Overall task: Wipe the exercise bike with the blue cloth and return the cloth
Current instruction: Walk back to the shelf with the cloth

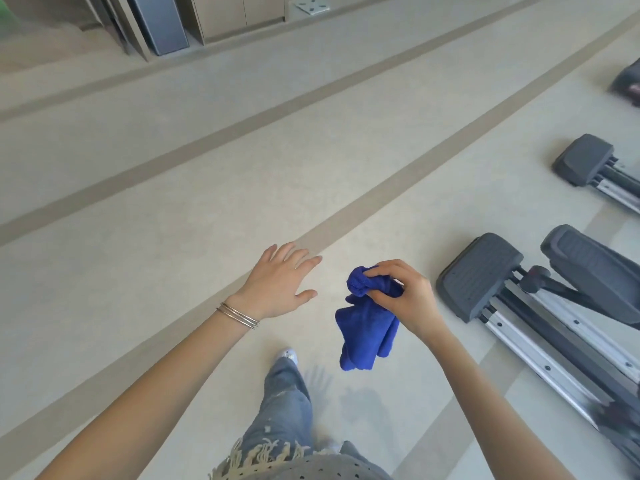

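My right hand (401, 296) grips the bunched top of the blue cloth (367, 327), which hangs down in folds above the floor. My left hand (280, 282) is held out flat to the left of the cloth, fingers spread, holding nothing; thin bangles sit on its wrist. At the right edge lies the base of an exercise machine (485, 275), with grey end caps, silver rails and a dark foot pedal. The rest of the machine is out of view.
A second grey machine foot (585, 161) lies farther back on the right. Pale floor with tan stripes (207, 140) stretches ahead. Cabinets and a grey panel (162, 22) stand along the far wall. My leg in jeans and a shoe (287, 393) are below.
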`<state>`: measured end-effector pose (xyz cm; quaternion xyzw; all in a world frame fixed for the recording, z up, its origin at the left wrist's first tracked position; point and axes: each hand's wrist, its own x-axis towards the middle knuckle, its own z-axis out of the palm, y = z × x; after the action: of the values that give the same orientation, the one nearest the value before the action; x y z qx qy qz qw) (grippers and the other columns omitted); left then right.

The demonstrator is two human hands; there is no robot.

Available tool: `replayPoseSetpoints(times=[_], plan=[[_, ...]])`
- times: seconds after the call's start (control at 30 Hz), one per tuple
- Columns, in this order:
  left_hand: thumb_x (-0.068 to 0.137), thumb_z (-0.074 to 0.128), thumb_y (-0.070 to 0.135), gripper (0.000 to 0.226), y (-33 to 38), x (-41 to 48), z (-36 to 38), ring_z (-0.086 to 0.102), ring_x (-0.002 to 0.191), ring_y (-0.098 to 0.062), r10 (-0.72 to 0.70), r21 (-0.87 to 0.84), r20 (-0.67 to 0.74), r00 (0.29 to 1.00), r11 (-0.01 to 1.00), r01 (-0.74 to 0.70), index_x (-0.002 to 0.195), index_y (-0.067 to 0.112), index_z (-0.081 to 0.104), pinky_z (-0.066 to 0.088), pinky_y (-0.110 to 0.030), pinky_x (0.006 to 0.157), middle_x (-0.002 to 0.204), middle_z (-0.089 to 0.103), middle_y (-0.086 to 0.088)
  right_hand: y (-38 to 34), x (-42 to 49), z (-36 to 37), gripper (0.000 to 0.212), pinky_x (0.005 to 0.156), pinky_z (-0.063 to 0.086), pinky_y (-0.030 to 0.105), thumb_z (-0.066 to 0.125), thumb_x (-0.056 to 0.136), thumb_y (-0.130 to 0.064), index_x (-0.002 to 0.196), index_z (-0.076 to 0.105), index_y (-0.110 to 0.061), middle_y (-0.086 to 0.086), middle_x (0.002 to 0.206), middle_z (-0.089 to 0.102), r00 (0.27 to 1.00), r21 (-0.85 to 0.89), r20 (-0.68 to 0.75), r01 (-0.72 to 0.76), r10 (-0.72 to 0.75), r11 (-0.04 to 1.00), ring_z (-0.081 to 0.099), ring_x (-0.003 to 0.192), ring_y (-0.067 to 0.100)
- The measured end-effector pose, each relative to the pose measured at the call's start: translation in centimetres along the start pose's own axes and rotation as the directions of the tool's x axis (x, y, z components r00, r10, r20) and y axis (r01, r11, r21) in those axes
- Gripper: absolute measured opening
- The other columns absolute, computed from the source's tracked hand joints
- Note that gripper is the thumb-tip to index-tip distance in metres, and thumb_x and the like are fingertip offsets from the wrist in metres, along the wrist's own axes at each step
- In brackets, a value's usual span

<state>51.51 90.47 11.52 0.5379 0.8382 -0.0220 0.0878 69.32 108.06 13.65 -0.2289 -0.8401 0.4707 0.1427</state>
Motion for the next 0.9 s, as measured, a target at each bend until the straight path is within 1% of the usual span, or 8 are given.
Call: replayPoseSetpoints(times=[0.1,0.2,0.23,0.37,0.5,0.57,0.73,0.9], plan=[[0.092,0.039,0.053,0.065,-4.2,3.0,-1.8,0.015,0.143,-0.023,-0.019,0.022,-0.029,0.999,1.000,0.020,0.148,0.027,0.019,0.014,-0.041,0.115,0.154,0.024,0.000,-1.4,4.8,0.8,0.037,0.080,0.044,0.009,0.068,0.069,0.007,0.091,0.069,-0.023,-0.004,0.100,0.064,1.000,-0.005,-0.006,0.015,-0.015,1.000,0.058,0.093,-0.001],[0.092,0.040,0.052,0.066,-7.9,5.4,-2.9,0.017,0.143,-0.025,-0.035,0.057,-0.028,0.999,0.998,0.037,0.149,0.025,0.017,0.014,-0.043,0.115,0.155,0.023,-0.003,-2.4,8.9,1.7,0.039,0.070,0.051,0.024,0.067,0.070,0.005,0.089,0.068,-0.028,-0.005,0.099,0.064,0.999,0.000,-0.037,-0.001,0.001,1.000,0.058,0.091,-0.001],[0.093,0.039,0.052,0.067,-9.0,6.2,-3.1,0.016,0.143,-0.025,-0.047,0.074,-0.016,0.999,0.996,0.048,0.149,0.025,0.016,0.014,-0.044,0.115,0.155,0.021,-0.003,-2.5,10.0,2.1,0.039,0.069,0.051,0.023,0.067,0.070,0.005,0.089,0.068,-0.029,-0.006,0.099,0.064,0.999,0.005,-0.051,0.000,0.000,1.000,0.058,0.091,-0.002],[0.093,0.038,0.052,0.070,-12.3,8.5,-3.3,0.011,0.144,-0.029,-0.134,0.106,0.040,0.990,0.986,0.129,0.150,0.025,0.007,0.011,-0.049,0.116,0.158,0.013,-0.005,-2.5,13.5,3.3,0.037,0.077,0.043,0.006,0.069,0.070,0.007,0.090,0.069,-0.024,-0.006,0.097,0.064,0.997,-0.010,-0.078,0.012,-0.013,1.000,0.058,0.093,-0.003],[0.093,0.038,0.054,0.075,-13.9,10.8,-2.9,0.004,0.146,-0.030,-0.183,0.121,0.034,0.982,0.977,0.178,0.151,0.024,-0.001,0.006,-0.053,0.116,0.160,0.002,-0.006,-2.2,16.7,3.6,0.041,0.077,0.041,0.004,0.070,0.069,0.006,0.087,0.068,-0.030,-0.011,0.096,0.064,0.997,0.009,-0.079,0.002,-0.001,1.000,0.059,0.092,-0.003],[0.093,0.038,0.054,0.076,-14.6,12.4,-2.9,0.002,0.146,-0.032,-0.193,0.121,0.027,0.981,0.975,0.188,0.150,0.025,-0.004,0.005,-0.055,0.115,0.160,-0.002,-0.006,-1.8,18.6,3.5,0.042,0.078,0.041,0.004,0.070,0.069,0.005,0.087,0.068,-0.032,-0.008,0.096,0.064,0.998,0.021,-0.062,-0.007,0.009,1.000,0.059,0.092,-0.002],[0.093,0.039,0.053,0.077,-16.1,17.6,-3.4,-0.002,0.146,-0.032,-0.209,0.110,0.022,0.978,0.972,0.206,0.150,0.026,-0.005,0.003,-0.056,0.115,0.160,-0.008,-0.005,-0.2,24.2,3.2,0.036,0.078,0.042,0.006,0.070,0.069,0.005,0.090,0.070,-0.025,-0.006,0.096,0.064,1.000,-0.009,0.006,-0.020,0.020,1.000,0.058,0.091,-0.002],[0.093,0.038,0.054,0.077,-16.9,23.8,-4.4,-0.004,0.146,-0.032,-0.211,0.100,0.040,0.977,0.973,0.206,0.150,0.027,-0.007,0.001,-0.056,0.115,0.160,-0.009,-0.004,1.4,30.4,1.3,0.035,0.078,0.041,0.004,0.070,0.068,0.005,0.091,0.070,-0.022,-0.006,0.095,0.064,1.000,-0.017,0.021,-0.017,0.017,1.000,0.057,0.091,-0.004]])
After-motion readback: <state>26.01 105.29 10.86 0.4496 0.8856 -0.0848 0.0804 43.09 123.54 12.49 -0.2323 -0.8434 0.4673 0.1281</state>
